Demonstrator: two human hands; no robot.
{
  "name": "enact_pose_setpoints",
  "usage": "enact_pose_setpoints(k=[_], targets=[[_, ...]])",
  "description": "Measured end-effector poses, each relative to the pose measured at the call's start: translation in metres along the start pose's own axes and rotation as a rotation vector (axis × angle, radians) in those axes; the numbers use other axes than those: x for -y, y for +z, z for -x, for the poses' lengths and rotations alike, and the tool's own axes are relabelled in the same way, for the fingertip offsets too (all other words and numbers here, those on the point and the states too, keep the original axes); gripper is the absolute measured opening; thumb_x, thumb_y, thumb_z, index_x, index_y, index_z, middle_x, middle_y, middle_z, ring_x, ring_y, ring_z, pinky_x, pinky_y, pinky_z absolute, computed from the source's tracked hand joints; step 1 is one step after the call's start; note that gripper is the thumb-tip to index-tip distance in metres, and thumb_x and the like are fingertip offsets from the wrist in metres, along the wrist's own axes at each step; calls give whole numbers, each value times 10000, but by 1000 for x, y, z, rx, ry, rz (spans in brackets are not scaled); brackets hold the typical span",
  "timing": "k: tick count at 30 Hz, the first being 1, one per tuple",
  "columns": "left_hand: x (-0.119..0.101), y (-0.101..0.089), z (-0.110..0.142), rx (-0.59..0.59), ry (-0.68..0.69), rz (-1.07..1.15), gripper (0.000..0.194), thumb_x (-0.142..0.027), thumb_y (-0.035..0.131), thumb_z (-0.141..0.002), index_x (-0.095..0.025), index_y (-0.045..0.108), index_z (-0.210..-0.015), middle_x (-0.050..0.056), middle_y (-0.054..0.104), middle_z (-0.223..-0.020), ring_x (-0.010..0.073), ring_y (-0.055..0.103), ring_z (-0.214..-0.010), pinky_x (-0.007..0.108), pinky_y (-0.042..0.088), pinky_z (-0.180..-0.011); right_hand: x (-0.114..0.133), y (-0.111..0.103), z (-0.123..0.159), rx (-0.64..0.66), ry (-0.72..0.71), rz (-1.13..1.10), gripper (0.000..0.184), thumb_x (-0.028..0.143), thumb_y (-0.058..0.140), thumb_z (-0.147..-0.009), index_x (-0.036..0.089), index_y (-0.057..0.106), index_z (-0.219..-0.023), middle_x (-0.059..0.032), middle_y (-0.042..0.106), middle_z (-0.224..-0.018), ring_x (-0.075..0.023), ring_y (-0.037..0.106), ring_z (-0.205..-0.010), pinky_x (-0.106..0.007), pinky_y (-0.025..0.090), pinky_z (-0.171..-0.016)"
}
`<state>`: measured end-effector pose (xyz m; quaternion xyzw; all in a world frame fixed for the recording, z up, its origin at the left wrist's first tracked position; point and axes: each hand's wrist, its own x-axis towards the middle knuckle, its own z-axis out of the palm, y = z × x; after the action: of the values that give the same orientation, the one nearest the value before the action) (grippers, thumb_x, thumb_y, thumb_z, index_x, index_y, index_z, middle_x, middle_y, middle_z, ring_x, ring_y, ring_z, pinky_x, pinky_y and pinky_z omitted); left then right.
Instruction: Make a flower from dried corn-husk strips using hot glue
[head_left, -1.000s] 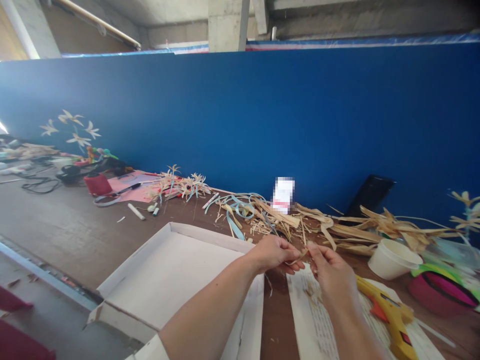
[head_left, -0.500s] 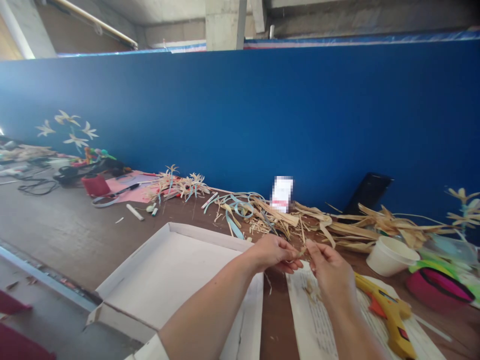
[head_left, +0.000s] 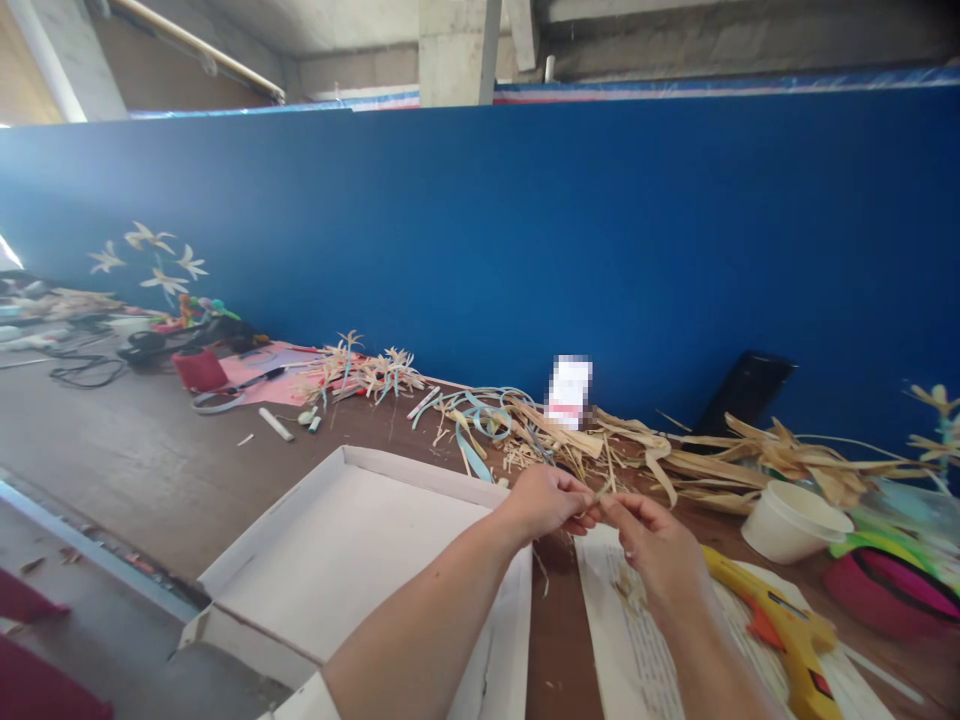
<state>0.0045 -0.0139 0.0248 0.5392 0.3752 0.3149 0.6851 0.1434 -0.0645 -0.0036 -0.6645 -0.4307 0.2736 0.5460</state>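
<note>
My left hand (head_left: 547, 502) and my right hand (head_left: 651, 545) meet above the brown table (head_left: 135, 470), fingertips pinched together on a thin straw strip (head_left: 602, 490). Both hands are closed on it. Below the right hand lies a printed sheet of paper (head_left: 637, 650) with bits of straw on it. Behind the hands stretches a heap of dried straw leaves (head_left: 675, 455) mixed with light blue ribbon strips (head_left: 469, 450).
A white shallow cardboard box (head_left: 360, 560) lies at my left forearm. A yellow glue gun (head_left: 780, 630) rests on the paper at right, with a white cup (head_left: 791, 520) and a pink-green pouch (head_left: 885, 590) beyond. Straw flowers, a red cup (head_left: 196, 370) and cables sit far left. A blue partition (head_left: 525, 230) backs the table.
My hands have drawn closer together, the right fingertips now touching the left ones on the strip. The view shifted slightly.
</note>
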Motion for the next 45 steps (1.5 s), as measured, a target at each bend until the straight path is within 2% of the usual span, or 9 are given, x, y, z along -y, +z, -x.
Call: enact_pose_setpoints(k=[5, 15, 21, 26, 33, 38, 45], targets=[[5, -1, -4, -12, 7, -92, 141, -239, 636, -703, -101, 660, -699, 29, 631, -640, 87, 573, -552, 274, 515, -649, 4, -2, 1, -6, -16, 98, 343, 493, 651, -643, 188, 690, -796, 24, 502, -465, -131, 445, -459, -249, 309, -446], [11, -1, -7, -11, 67, -175, 145, -241, 594, -711, -115, 663, -700, 41, 647, -678, 99, 583, -573, 259, 513, -625, 3, -2, 1, -27, 27, 115, 321, 475, 652, -647, 184, 693, -777, 19, 534, -482, -140, 458, -475, -256, 308, -457], [13, -1, -9, -25, 82, -175, 138, -228, 582, -713, -116, 661, -721, 37, 634, -643, 99, 580, -553, 269, 514, -616, -2, -2, -2, -28, 49, 46, 338, 478, 667, -614, 176, 689, -766, 17, 529, -484, -123, 440, -458, -248, 296, -436], [11, -1, -7, -35, 79, -168, 123, -212, 580, -704, -116, 656, -702, 33, 627, -634, 101, 577, -552, 266, 510, -608, -1, 0, -1, -19, 86, -49, 323, 457, 679, -601, 170, 667, -748, 41, 456, -444, -97, 350, -407, -239, 238, -399], [10, 0, -7, -20, 79, -105, 102, -191, 587, -708, -110, 645, -688, 32, 631, -644, 100, 577, -553, 269, 506, -610, 9, 2, 4, 93, 199, -334, 308, 402, 726, -555, 163, 617, -716, 79, 350, -427, -51, 239, -404, -197, 145, -397], [1, 1, -1, -24, -4, -8, 91, -170, 593, -728, -100, 639, -693, 27, 627, -629, 91, 581, -544, 260, 503, -616, 8, 2, 3, 83, 195, -354, 305, 379, 739, -559, 157, 612, -725, 61, 385, -466, -55, 268, -436, -186, 155, -394], [0, 0, 0, -10, -32, 58, 99, -175, 609, -732, -94, 626, -678, 26, 622, -620, 85, 569, -523, 246, 492, -582, 7, 1, 3, 96, 160, -463, 278, 357, 744, -600, 158, 608, -740, 58, 395, -501, -45, 262, -451, -169, 162, -389]])
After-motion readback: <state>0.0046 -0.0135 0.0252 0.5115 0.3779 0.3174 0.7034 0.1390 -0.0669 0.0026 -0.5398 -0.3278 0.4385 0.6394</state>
